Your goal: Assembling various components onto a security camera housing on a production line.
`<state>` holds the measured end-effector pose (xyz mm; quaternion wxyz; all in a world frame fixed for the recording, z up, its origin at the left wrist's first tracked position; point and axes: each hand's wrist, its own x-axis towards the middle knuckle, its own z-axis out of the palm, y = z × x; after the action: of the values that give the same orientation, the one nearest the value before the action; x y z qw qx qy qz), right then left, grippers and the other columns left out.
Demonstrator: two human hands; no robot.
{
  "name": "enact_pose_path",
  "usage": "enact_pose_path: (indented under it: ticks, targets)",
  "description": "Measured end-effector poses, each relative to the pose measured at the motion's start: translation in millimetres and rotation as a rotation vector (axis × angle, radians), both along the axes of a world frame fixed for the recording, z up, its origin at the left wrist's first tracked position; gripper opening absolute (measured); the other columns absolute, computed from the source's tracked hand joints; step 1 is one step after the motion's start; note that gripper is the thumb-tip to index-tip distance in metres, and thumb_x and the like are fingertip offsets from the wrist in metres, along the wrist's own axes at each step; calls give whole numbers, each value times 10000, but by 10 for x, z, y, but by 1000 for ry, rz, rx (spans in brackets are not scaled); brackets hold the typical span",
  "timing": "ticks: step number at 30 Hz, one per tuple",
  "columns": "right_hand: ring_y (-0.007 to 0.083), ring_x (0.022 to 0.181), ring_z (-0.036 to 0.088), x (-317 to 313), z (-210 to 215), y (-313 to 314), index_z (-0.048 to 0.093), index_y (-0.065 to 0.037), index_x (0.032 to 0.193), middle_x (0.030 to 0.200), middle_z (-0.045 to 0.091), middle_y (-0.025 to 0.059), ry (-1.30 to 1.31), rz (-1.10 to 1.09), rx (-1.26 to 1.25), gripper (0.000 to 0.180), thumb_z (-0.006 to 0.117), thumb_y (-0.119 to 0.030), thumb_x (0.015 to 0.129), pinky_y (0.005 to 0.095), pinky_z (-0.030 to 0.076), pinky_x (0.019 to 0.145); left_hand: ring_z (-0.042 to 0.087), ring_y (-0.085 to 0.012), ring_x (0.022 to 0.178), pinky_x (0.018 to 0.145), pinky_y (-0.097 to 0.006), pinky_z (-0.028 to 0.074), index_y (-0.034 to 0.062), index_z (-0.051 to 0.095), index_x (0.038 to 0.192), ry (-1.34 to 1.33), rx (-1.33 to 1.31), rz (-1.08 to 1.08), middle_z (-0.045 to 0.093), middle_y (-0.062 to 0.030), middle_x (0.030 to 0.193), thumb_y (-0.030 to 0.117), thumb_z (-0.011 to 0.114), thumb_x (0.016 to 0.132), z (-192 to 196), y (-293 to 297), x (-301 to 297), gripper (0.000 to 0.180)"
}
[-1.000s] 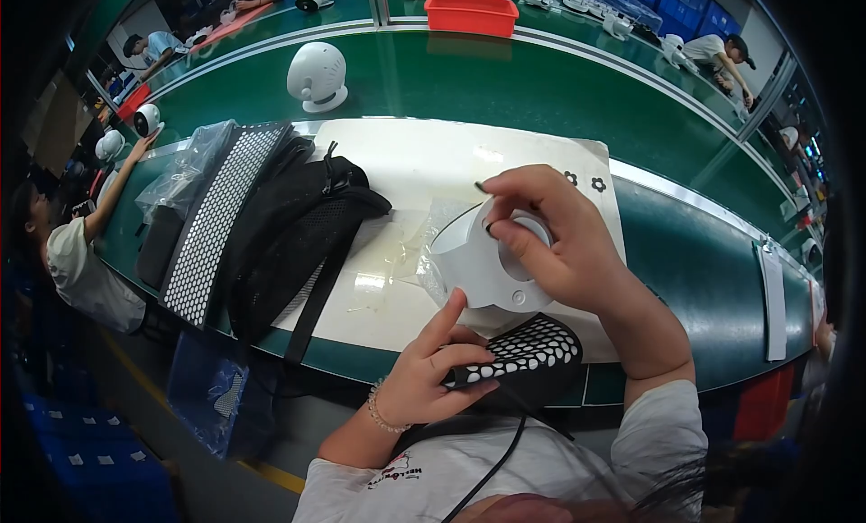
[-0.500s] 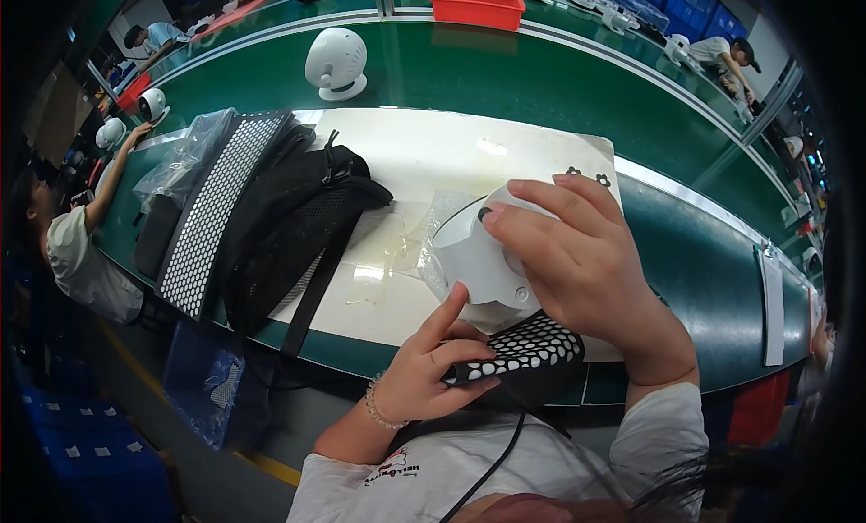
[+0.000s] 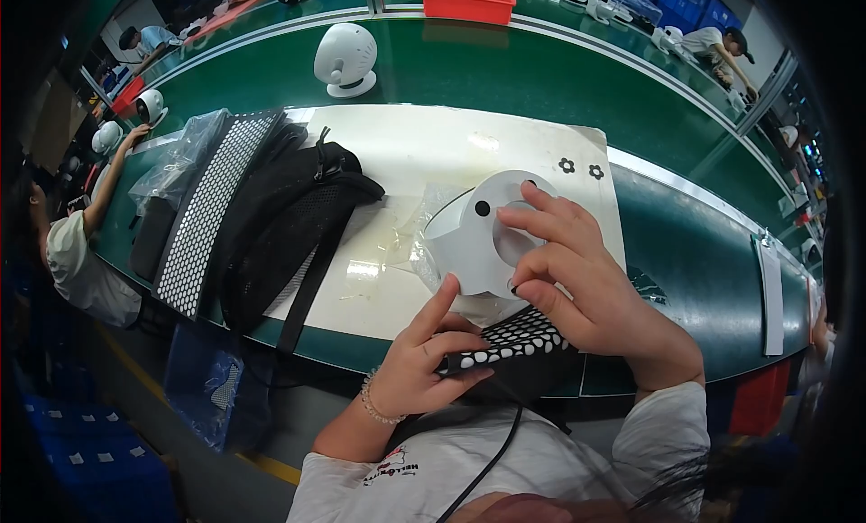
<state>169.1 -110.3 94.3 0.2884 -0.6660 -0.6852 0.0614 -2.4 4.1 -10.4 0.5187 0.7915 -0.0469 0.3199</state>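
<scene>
A white ring-shaped base (image 3: 471, 252), part of a white rounded device, faces up in front of me with its central opening showing. One round black pad (image 3: 483, 208) sits on its upper left; another dark spot shows near my right fingertips. My left hand (image 3: 419, 371) is closed on a black sheet (image 3: 519, 339) with rows of white round spots, its thumb resting against the base. Over the base's right side, my right hand (image 3: 577, 284) has thumb and index finger pinched around a small black pad (image 3: 515, 290) at the lower rim. Whether that pad touches the rim, I cannot tell.
A black mesh bag (image 3: 289, 225) and a spotted strip (image 3: 216, 221) lie left on the white board (image 3: 361, 293). Beyond stands a white device (image 3: 346, 59) on the green table, with a red bin (image 3: 469, 2) behind. People work on both sides.
My right hand has drawn back from the upper black pad to the base's lower rim, uncovering the pad and the central opening. My left hand keeps its hold.
</scene>
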Motion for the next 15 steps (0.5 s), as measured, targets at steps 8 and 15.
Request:
enact_pose_path:
  ticks: [8, 15]
  targets:
    - [322, 1211, 381, -12, -92, -65, 597, -77, 839, 1220, 493, 101, -150, -21, 168, 139, 655, -148, 734, 438, 291, 950, 613, -201, 832, 741, -304, 492, 71, 585, 923, -6, -19, 37, 267, -202, 1387, 22, 736, 619, -36, 1, 6, 343]
    - [239, 1119, 487, 1, -285, -159, 640, -115, 887, 1148, 559, 12, -589, -34, 406, 229, 678, -220, 687, 379, 347, 893, 610, -198, 839, 740, -301, 487, 53, 585, 915, -22, -16, 31, 277, -203, 1384, 12, 731, 617, -35, 8, -2, 334]
